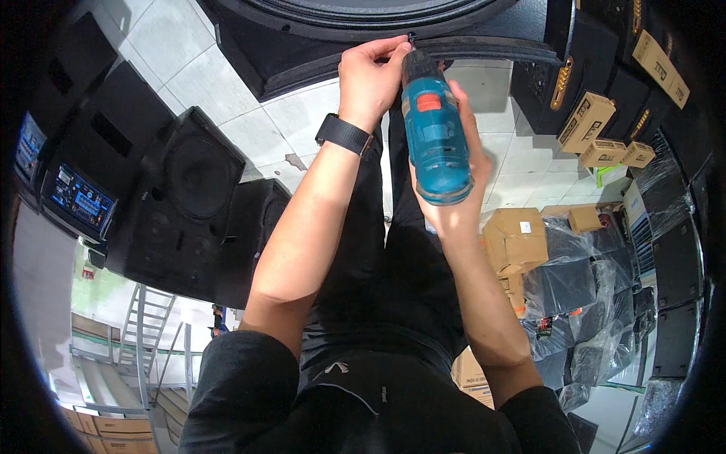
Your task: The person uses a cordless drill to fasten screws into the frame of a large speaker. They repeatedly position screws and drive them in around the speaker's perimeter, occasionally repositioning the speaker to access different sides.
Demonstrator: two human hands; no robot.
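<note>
Drill: teal-blue cordless drill (435, 140), held above the tiled floor, black nose pointing at the near edge of the speaker cabinet (325, 38); orange-red patch on top, rounded rear toward the wearer.
Right grip: right hand (476, 163) wrapped about the drill from beneath and the right side, fingers closed on it; handle hidden under the body.
Left grip: left hand (370, 79) ahead of the drill, thumb and forefinger drawn together at a small dark piece (411, 38) by the tip; whether pinched or only touched, cannot tell.
In the way: left fingertips and drill nose cover much of the spot where tip meets cabinet.
Cabinet: black, large round rim on its face, straight front edge.
Left wrist: black watch (344, 135).
Floor: pale tiles (215, 83) between cabinet and legs.
Left side: black speakers (198, 170) close together, lit screen (79, 197) beside them.
Right side: small brown boxes (586, 121) on black cabinets; nearer, a large carton (516, 242) next to plastic-wrapped dark goods (560, 284).
Lower left: metal ladder (147, 325), more cartons (113, 433) below.
</note>
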